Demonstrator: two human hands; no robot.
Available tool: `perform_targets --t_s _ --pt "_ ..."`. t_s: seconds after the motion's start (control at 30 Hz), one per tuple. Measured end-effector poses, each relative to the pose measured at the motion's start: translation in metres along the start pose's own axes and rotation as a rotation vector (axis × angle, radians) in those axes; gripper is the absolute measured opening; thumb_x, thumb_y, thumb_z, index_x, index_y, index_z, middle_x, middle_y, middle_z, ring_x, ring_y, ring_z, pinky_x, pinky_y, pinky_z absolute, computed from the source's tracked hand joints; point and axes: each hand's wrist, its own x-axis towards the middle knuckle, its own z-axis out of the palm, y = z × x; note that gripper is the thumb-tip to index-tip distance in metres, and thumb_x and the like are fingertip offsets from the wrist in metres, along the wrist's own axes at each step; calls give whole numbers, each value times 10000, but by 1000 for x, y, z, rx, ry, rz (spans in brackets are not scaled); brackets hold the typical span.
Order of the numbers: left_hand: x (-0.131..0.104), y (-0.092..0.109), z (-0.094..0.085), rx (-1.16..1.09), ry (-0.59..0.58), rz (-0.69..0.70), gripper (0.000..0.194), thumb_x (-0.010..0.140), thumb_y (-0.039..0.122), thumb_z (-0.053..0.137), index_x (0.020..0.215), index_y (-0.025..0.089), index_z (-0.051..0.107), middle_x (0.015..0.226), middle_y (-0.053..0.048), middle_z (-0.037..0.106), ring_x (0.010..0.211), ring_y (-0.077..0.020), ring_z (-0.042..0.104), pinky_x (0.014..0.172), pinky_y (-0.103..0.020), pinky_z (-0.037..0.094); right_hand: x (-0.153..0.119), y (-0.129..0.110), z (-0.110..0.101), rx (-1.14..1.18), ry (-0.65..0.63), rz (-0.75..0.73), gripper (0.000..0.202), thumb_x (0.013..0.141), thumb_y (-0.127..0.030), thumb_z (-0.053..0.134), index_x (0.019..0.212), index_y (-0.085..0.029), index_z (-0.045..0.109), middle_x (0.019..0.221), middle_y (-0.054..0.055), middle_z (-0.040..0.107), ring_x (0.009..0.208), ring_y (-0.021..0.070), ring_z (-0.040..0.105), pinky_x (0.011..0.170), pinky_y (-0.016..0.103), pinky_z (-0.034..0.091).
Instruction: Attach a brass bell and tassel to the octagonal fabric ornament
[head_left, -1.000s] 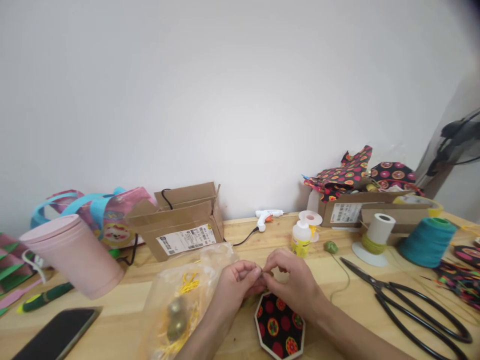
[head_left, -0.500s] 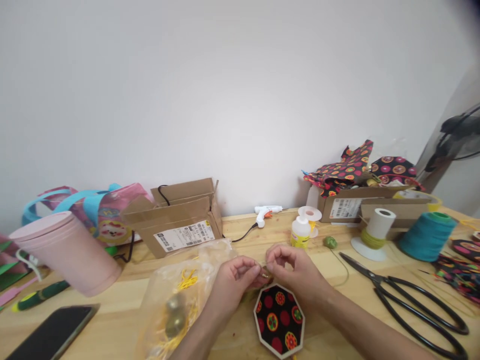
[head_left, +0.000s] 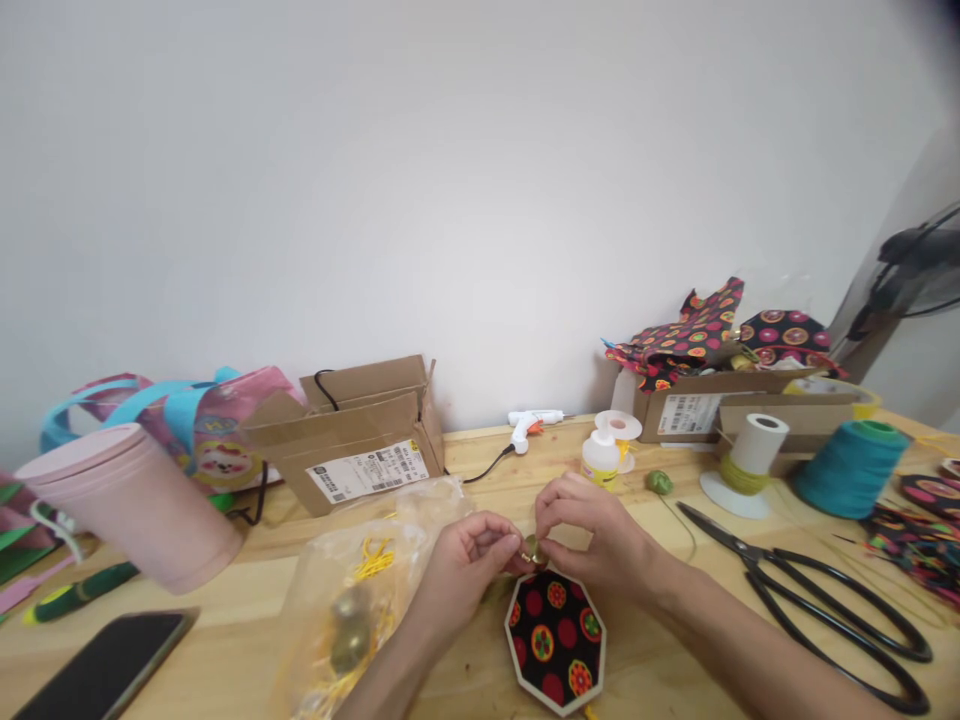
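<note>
My left hand [head_left: 480,555] and my right hand [head_left: 589,535] meet above an octagonal panel [head_left: 556,640] covered in black cloth with red, orange and green motifs and a pale rim. Between the two sets of pinched fingertips sits a small brass-coloured bell [head_left: 532,549], partly hidden by them. Any thread there is too fine to make out. The panel lies just below the fingers, close to the table's near side. Left of my left forearm, a clear plastic bag [head_left: 315,590] holds brass-coloured balls [head_left: 351,640] and yellow cord [head_left: 375,558].
Black-handled scissors [head_left: 817,590] lie open at right, near a teal thread cone [head_left: 851,470] and a green thread spool [head_left: 744,475]. A glue bottle [head_left: 600,460] and glue gun [head_left: 529,428] stand behind my hands. At left are a carton [head_left: 360,440], pink cup [head_left: 142,510] and phone [head_left: 109,665].
My right hand has lifted slightly, and more of the brass-coloured bell shows between the fingers. My left hand and the panel have hardly moved.
</note>
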Motion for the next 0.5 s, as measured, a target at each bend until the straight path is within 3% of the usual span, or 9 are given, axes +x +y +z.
perform_targets --t_s 0.5 --pt "0 3 2 7 19 -20 149 613 263 681 638 137 605 573 -13 647 568 -145 618 601 -240 492 -1 -1 0 -130 -12 -8 137 662 -86 509 688 -208 567 749 23 562 710 151 480 626 264 378"
